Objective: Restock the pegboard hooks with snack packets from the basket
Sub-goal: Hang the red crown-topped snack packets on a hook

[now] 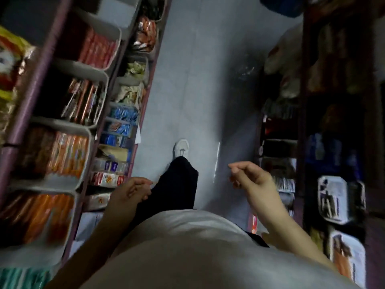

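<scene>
Head view: both hands, left [133, 189] and right [248, 174], hang loosely curled and empty; no basket or pegboard visible, shelves [83, 105] nearer left.

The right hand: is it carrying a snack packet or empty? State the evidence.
Empty. The right hand hangs over the floor with fingers loosely curled and nothing between them.

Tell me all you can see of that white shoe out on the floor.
The white shoe looks like a pale sneaker seen from above, toe pointing up the aisle away from the camera. It stands flat on the grey floor, between the shelves on either side. A dark trouser leg covers its heel end. Motion blur hides its laces and finer detail.
</scene>
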